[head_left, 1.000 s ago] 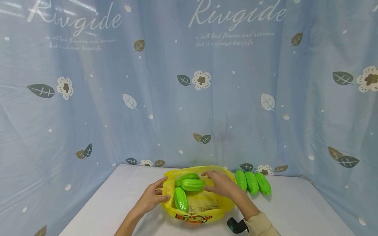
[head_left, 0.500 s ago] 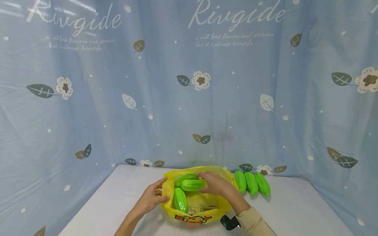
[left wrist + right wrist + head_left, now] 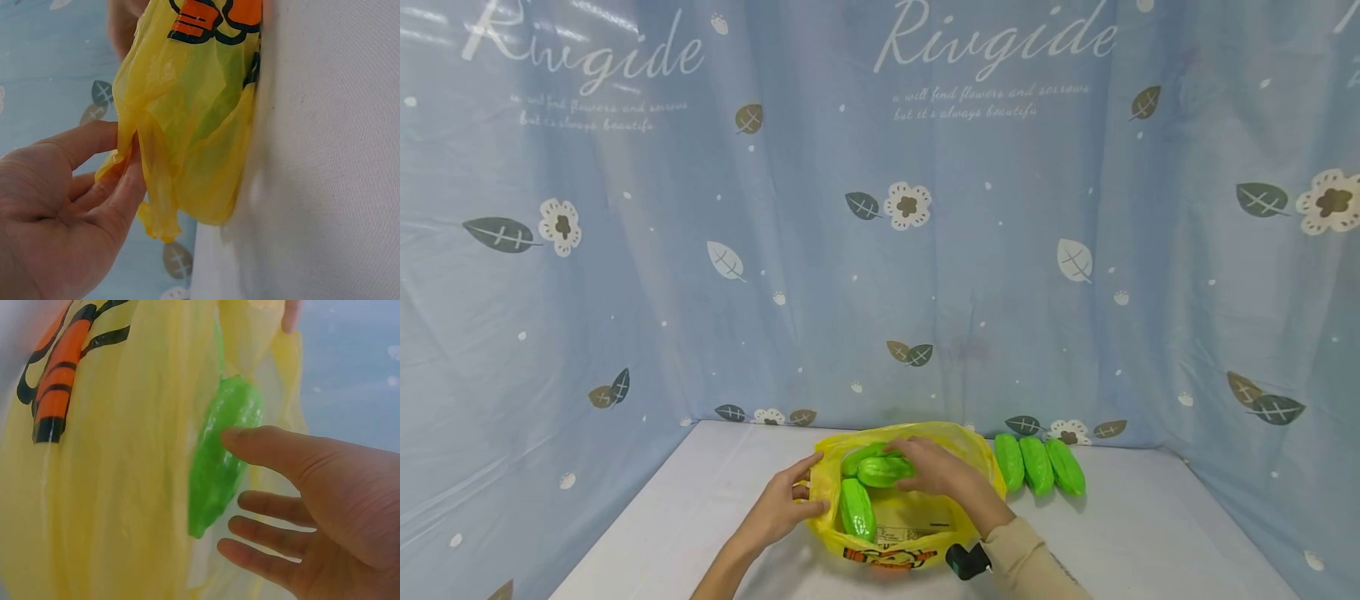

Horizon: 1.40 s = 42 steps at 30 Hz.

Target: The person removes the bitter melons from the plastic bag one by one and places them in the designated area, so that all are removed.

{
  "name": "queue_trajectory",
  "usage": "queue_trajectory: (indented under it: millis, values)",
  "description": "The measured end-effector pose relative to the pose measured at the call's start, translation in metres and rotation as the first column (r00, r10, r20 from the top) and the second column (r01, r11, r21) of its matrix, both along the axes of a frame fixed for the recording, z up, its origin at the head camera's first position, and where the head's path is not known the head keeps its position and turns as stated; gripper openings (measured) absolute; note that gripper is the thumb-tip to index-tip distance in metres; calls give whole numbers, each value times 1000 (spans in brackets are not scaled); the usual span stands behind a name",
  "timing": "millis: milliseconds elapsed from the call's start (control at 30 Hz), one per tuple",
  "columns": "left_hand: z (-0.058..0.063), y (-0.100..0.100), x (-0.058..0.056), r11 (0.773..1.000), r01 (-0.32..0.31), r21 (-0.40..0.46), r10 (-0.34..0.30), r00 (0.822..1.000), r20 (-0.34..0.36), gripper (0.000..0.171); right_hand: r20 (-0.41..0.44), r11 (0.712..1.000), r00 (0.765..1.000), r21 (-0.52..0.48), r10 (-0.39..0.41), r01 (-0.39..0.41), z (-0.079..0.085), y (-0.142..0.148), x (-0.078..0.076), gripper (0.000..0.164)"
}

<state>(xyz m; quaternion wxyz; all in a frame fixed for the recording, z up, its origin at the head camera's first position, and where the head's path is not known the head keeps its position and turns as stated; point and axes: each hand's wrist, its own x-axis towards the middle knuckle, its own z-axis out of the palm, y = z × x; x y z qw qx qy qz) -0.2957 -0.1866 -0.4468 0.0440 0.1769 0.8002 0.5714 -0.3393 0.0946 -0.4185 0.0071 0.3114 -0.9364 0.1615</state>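
Note:
A yellow plastic bag (image 3: 943, 542) stands with its mouth spread, orange and black print on its front. My left hand (image 3: 778, 508) holds the bag's left edge; in the left wrist view its fingers (image 3: 128, 187) are tucked at a hanging strip of the bag. Inside lie three bumpy green bitter melons, one along the front left (image 3: 857, 510) and two behind. My right hand (image 3: 936, 468) reaches into the bag and grips the right end of the upper bitter melon (image 3: 880, 473). In the right wrist view the thumb (image 3: 240, 439) presses the melon; the index fingertip is hidden behind it.
Three more bitter melons (image 3: 1037, 465) lie side by side on the white table (image 3: 1150, 525), right of the bag. A small black device (image 3: 967, 562) sits at my right sleeve (image 3: 1026, 558). A printed blue curtain (image 3: 820, 250) closes off the back and sides.
My right hand has moved left, from beside the upper bitter melon onto its right end. The left hand keeps its place on the bag's edge.

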Motion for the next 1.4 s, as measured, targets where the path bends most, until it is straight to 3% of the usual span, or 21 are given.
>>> queue_trajectory:
  millis: [300,700,1400]
  values:
    - [1,0,0,999,-18,-29,18,1000,-6,81,22,1000,999,2,-25,25,-6,-8,-4,51]
    - [0,1,2,1000,1,3,-1,1000,-14,82,-47,993,997,95,-61,65,-8,-22,-6,40]
    - [-1,0,1,1000,11,7,-11,1000,-16,82,-97,973,991,200,-97,115,-8,-21,0,42]
